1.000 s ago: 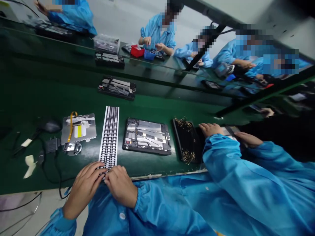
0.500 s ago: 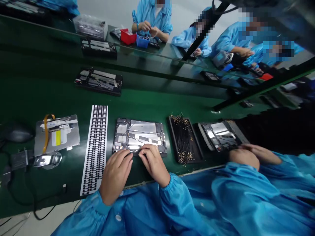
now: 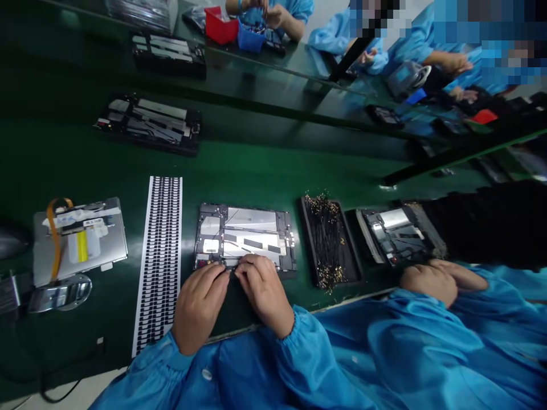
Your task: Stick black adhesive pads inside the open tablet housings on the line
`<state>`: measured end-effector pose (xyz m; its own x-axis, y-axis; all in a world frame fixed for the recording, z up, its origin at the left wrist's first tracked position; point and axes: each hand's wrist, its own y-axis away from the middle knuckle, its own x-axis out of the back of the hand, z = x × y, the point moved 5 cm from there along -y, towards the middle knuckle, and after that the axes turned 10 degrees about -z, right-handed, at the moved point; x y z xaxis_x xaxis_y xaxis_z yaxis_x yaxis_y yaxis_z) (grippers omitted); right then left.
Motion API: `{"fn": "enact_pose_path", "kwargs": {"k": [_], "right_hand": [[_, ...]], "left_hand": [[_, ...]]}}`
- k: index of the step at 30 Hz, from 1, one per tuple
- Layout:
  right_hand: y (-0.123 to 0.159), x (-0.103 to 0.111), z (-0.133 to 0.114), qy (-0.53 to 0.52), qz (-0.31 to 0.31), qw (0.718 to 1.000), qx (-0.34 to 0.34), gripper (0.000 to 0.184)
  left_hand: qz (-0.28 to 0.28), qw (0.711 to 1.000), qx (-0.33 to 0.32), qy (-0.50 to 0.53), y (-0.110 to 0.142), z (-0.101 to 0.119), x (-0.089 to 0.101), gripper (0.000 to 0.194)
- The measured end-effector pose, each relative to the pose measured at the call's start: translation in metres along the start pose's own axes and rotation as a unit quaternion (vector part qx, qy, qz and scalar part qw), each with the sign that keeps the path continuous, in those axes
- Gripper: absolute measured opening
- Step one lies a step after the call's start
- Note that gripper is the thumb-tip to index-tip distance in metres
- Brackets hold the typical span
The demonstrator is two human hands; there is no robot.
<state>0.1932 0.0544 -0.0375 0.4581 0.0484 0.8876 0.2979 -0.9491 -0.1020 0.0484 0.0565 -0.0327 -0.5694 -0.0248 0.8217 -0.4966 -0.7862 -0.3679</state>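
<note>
An opened tablet (image 3: 252,228) lies in front of me, its silver battery and inner parts showing. My left hand (image 3: 200,304) is at the tablet's near edge, left of the middle, with thumb and fingertips pressed together. Close beside it, my right hand (image 3: 264,293) pinches at the same edge. Whatever the fingertips hold is too small to make out. Left of the tablet lies a white sheet of small black stickers (image 3: 161,250); my left wrist is near its lower end.
Right of the tablet stands a black tray (image 3: 352,267) of thin black cables with gold ends. Beyond it, a co-worker's hands (image 3: 431,282) rest by another opened tablet (image 3: 395,233). At left lie a metal panel (image 3: 115,228) and wires. Another opened tablet (image 3: 149,122) lies farther back.
Both hands have moved from the sticker sheet's lower end rightward to the tablet's near edge, and stay there pinched. The co-worker's hands shifted right. The camera view has also shifted.
</note>
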Motion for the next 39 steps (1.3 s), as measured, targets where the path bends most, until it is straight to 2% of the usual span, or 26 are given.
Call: {"fn": "enact_pose_path", "kwargs": {"k": [9, 16, 19, 22, 27, 39], "right_hand": [[0.0, 0.0, -0.003, 0.009, -0.013, 1.0, -0.013, 0.012], [-0.002, 0.0, -0.004, 0.019, 0.006, 1.0, -0.009, 0.007], [0.003, 0.003, 0.002, -0.038, 0.025, 0.999, 0.011, 0.007], [0.013, 0.008, 0.013, -0.114, 0.05, 0.992, 0.009, 0.017], [0.021, 0.011, 0.02, -0.125, 0.075, 0.989, -0.006, 0.021], [0.008, 0.008, 0.017, -0.101, 0.043, 0.994, -0.004, 0.01]], "left_hand": [[-0.011, 1.0, 0.003, 0.004, 0.002, -0.001, -0.001, 0.023], [-0.044, 0.999, 0.002, -0.025, -0.001, 0.001, -0.003, 0.03], [-0.053, 0.998, 0.001, -0.039, -0.003, 0.002, -0.004, 0.029], [-0.057, 0.997, -0.001, -0.045, -0.003, 0.003, -0.004, 0.031], [-0.052, 0.998, 0.008, -0.047, -0.002, 0.002, -0.005, 0.031], [-0.046, 0.998, 0.003, -0.05, -0.003, 0.001, -0.007, 0.03]]}}
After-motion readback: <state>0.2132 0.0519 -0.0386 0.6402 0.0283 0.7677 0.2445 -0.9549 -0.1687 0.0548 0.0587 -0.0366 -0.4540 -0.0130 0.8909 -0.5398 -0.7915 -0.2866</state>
